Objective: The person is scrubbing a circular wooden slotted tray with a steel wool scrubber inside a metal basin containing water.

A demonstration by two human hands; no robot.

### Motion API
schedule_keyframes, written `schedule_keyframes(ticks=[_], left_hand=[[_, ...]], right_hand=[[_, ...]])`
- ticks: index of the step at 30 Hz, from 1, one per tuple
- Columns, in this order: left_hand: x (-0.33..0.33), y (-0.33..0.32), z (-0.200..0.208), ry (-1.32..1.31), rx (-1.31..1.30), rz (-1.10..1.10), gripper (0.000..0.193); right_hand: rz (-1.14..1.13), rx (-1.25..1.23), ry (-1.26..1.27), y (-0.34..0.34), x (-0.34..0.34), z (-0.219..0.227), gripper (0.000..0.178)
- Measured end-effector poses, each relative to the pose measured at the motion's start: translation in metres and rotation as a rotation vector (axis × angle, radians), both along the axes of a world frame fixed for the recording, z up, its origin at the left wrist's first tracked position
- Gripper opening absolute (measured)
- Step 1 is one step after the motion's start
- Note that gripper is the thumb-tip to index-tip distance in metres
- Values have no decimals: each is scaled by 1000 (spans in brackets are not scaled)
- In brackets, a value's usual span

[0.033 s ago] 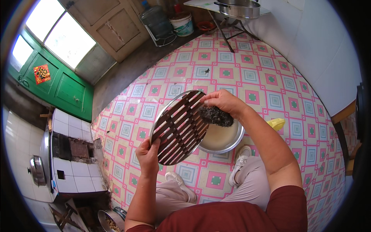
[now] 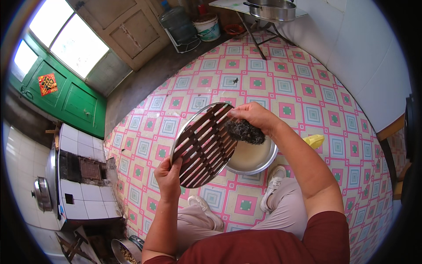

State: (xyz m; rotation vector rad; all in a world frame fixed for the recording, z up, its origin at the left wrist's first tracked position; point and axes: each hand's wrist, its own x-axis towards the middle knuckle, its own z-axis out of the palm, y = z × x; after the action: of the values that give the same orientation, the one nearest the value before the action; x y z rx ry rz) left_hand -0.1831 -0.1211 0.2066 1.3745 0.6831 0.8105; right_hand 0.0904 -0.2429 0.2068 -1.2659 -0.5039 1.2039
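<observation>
A round steamer rack (image 2: 203, 149) with dark brown slats and a metal rim is tilted up in front of me. My left hand (image 2: 169, 177) grips its lower left edge, thumb on the slats. At the upper right of the rack, my right hand (image 2: 256, 117) is closed on a dark, wiry scouring pad (image 2: 247, 132), with its fingertips at the rack's edge. Below both stands a metal basin (image 2: 260, 170) of cloudy, pale liquid, partly covered by the rack, the pad and my right hand.
Something yellow (image 2: 314, 141) shows beyond my right forearm. A tiled stove (image 2: 90, 206) stands at the left, with a pot (image 2: 124, 244) on the floor near it. A folding table (image 2: 233, 5) bears a steamer pot (image 2: 276, 13) at the back. A bucket (image 2: 207, 29) and water jug (image 2: 176, 24) stand nearby.
</observation>
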Motion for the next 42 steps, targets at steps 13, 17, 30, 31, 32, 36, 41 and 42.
schedule_keyframes(ticks=[13, 17, 30, 31, 32, 36, 41, 42], left_hand=[[-2, 1, -6, 36, 32, -33, 14], [-3, 3, -13, 59, 33, -42, 14], [13, -6, -22, 133, -161, -93, 16], [11, -4, -21, 123, -203, -79, 16], [10, 0, -19, 49, -267, -71, 17], [-3, 17, -10, -34, -449, 42, 24], [-2, 22, -17, -87, -585, 19, 23], [-4, 25, -20, -87, -609, 16, 22]], right_hand=[[-208, 53, -203, 11, -6, -17, 14], [-219, 67, 0, 15, -8, -17, 15], [104, 382, -582, 28, -73, 8, 23], [166, 397, -550, 29, -78, 10, 23], [132, 391, -554, 28, -78, 9, 23], [-357, 142, 103, 25, -24, -7, 19], [-794, 230, 409, -2, 27, -19, 26], [-784, 214, 423, 0, 21, -11, 27]])
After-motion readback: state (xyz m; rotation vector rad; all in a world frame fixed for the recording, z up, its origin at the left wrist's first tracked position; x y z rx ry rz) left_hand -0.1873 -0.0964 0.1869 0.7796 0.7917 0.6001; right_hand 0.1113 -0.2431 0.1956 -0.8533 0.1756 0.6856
